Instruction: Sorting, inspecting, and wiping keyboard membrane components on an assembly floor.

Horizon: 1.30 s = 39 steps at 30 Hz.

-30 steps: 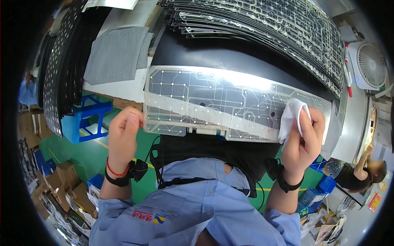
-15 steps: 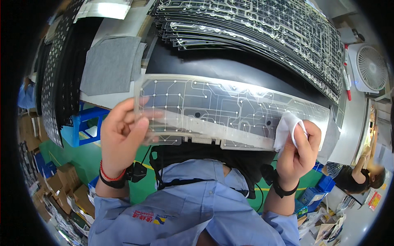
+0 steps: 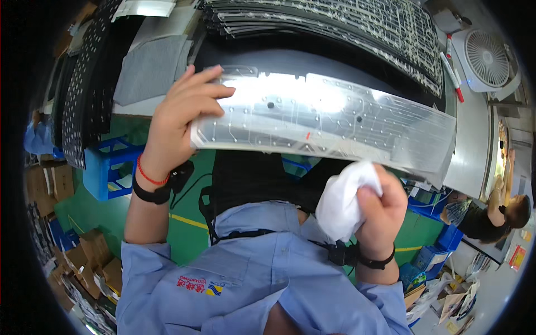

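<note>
A long clear keyboard membrane sheet (image 3: 329,117) with silvery traces and dots lies tilted across the table's near side. My left hand (image 3: 187,109) grips its left end, fingers over the top and the thumb hidden. The notched edge of the sheet faces away from me, and bright glare covers part of it. Below its right part, nearer my body, my right hand (image 3: 382,206) holds a bunched white cloth (image 3: 343,201), apart from the sheet. A grey cloth (image 3: 444,167) shows at the sheet's right end.
A tall stack of printed membrane sheets (image 3: 346,33) fills the far side. Folded grey cloths (image 3: 151,70) lie at left, near dark perforated sheets (image 3: 84,100). On the right are a white fan (image 3: 487,58) and markers (image 3: 453,78). A blue stool (image 3: 111,170) stands below left; another person (image 3: 491,206) sits at right.
The membrane has been turned over, its notched edge going from the near side to the far side. My right hand has drawn the white cloth off it, toward my body.
</note>
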Available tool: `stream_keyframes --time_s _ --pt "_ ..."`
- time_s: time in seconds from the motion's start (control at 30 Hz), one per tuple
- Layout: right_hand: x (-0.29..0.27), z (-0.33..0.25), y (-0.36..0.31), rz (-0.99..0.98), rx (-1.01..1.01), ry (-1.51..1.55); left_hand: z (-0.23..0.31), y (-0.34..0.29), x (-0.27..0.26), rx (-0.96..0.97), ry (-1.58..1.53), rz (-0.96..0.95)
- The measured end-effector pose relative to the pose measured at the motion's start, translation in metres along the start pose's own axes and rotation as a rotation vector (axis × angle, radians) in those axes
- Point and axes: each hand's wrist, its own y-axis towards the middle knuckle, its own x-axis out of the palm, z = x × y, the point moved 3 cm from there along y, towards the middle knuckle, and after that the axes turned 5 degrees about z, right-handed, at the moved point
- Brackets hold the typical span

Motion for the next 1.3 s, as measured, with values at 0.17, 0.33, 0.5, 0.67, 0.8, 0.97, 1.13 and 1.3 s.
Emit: stream_keyframes --time_s 0.17,0.33,0.5,0.67,0.8,0.97,1.13,1.3 --pt "-0.001 0.001 0.01 0.096 0.195 0.267 0.002 -0.002 -0.005 -0.028 0.178 -0.12" --pt "0.007 -0.004 0.026 0.133 -0.073 -0.045 0.009 -0.005 -0.018 -0.075 0.145 0.047" --pt "0.041 -0.019 0.051 -0.059 -0.712 -1.02 0.04 -0.012 -0.002 0.037 0.029 -0.016" --pt "0.051 -0.005 0.055 -0.231 -0.753 -1.168 0.057 -0.002 0.024 0.037 0.041 -0.147" --pt "0.054 0.004 0.058 -0.259 -0.759 -1.254 0.049 -0.001 0.035 0.008 0.127 -0.117" --pt "0.057 0.002 0.055 -0.318 -0.804 -1.383 0.047 0.003 0.037 -0.005 0.109 -0.108" --pt "0.052 0.001 0.056 -0.418 -0.857 -1.347 0.048 0.003 0.035 -0.007 0.121 -0.103" --pt "0.054 0.0 0.062 -0.386 -0.791 -1.352 0.047 0.003 0.036 0.01 0.135 -0.102"
